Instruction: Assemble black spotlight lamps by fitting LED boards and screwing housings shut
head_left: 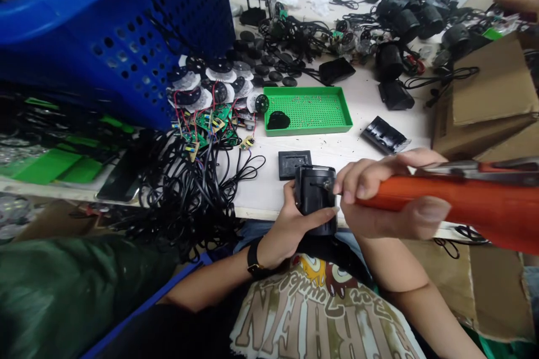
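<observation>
My left hand (298,219) is wrapped round a black plastic housing (322,210) at the table's front edge, thumb across its lower side. In my right hand (391,196) is an orange power screwdriver (475,202) with a metal lever along its top. Its tip reaches the housing's open side; whether it sits on a screw I cannot tell. Just behind the housing lies a flat black rectangular cover (290,164). Another black plastic shell (384,136) rests tilted to the right, above my right hand.
A green tray (345,118) with small screws and a black disc stands mid-table. To its left are circuit boards (214,123) and a heap of black cables (189,179). A tall blue basket (168,28) rises at left; a cardboard box (492,90) stands right. Another person's arm (517,0) shows far right.
</observation>
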{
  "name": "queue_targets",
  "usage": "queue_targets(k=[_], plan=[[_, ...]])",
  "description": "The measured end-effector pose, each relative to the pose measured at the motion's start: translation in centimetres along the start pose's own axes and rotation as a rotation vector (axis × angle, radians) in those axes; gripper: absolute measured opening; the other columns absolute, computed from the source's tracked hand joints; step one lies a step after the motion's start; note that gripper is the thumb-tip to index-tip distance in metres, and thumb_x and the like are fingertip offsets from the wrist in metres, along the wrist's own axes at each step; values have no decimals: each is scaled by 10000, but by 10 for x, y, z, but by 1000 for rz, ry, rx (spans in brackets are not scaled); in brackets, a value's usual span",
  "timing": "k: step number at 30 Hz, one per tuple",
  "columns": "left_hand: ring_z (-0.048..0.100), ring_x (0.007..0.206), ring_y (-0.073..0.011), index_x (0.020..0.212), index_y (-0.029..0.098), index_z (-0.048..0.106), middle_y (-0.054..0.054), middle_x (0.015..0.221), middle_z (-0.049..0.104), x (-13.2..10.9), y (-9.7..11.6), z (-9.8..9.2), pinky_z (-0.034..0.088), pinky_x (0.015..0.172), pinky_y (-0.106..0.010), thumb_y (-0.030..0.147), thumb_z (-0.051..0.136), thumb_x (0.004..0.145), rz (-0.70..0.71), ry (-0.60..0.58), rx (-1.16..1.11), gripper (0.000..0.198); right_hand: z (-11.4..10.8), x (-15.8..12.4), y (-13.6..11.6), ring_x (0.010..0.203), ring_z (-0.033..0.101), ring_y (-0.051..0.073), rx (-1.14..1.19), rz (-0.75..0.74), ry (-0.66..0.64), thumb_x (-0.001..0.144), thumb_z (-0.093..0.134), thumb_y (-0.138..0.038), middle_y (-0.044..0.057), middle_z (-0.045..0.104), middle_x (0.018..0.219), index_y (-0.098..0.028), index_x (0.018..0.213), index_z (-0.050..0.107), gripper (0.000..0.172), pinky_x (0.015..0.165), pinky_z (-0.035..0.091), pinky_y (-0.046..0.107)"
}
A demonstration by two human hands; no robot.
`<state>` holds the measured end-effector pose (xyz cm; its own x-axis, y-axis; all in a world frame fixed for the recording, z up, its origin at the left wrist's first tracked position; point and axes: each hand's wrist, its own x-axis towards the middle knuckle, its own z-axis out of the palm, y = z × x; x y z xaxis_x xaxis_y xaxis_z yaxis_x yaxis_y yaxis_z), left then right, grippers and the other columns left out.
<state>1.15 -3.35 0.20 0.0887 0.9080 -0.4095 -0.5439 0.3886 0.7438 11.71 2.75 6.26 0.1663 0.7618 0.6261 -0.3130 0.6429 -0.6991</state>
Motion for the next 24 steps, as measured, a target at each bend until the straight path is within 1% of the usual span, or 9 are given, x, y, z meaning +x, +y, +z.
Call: queue_targets(k=[3,6,10,13,14,16,19,21,24], plan=[[604,1177,-224,1159,239,454,-17,1162,633,0,-1,-1,476,1028,-390,239,937,664,8,-26,36,692,4,-2,18,334,405,107,107,-20,-120,935,585,-532,-103,421,528,-344,999,583,199,346,430,254],[613,1120,-212,1103,228,465,-14,1115,629,0,-2,-3,488,996,-390,220,932,660,-28,-67,47,643,0,-4,29,345,412,96,209,-20,-202,940,598,-469,-101,425,532,-318,983,598,156,337,409,231],[616,1067,-185,1051,222,459,-4,1087,616,-1,1,-3,494,963,-364,169,924,645,-82,-95,11,619,-10,-8,31,391,470,109,234,-26,-273,929,623,-457,-84,483,568,-287,1096,642,240,370,446,254],[624,1066,-189,1116,226,450,-13,1109,623,0,2,-3,502,943,-357,185,938,641,-139,-110,-32,682,-15,-8,16,412,483,120,212,-31,-239,932,624,-454,-69,521,593,-266,1210,650,336,397,475,281],[633,1039,-192,1152,228,442,-17,1101,632,0,2,-3,511,922,-359,211,944,645,-159,-97,-44,714,-17,-7,8,418,485,124,211,-13,-198,933,624,-452,-65,531,598,-264,1235,651,357,416,489,293],[648,980,-194,1206,226,440,-28,1086,650,2,3,-2,525,882,-364,285,939,677,-176,-49,-73,730,-19,-6,-12,453,516,138,210,74,-120,929,638,-455,-50,568,622,-258,1255,658,382,478,530,329],[661,973,-207,1200,214,496,-46,1104,665,5,5,-1,535,866,-367,420,850,792,-136,7,-161,578,-22,-7,-41,505,555,161,177,232,-70,916,666,-482,-28,607,647,-262,1207,686,365,532,555,368],[669,994,-218,1183,219,530,-44,1107,669,6,6,1,539,871,-367,455,794,846,-102,28,-211,489,-22,-11,-50,486,539,161,149,277,-98,915,664,-513,-35,589,628,-297,1169,686,334,504,530,356],[679,1024,-233,1204,233,531,-45,1114,685,8,8,4,538,893,-371,440,801,847,-79,67,-215,493,-18,-18,-48,459,526,165,108,289,-201,933,625,-536,-49,550,598,-355,1135,652,272,488,506,350]])
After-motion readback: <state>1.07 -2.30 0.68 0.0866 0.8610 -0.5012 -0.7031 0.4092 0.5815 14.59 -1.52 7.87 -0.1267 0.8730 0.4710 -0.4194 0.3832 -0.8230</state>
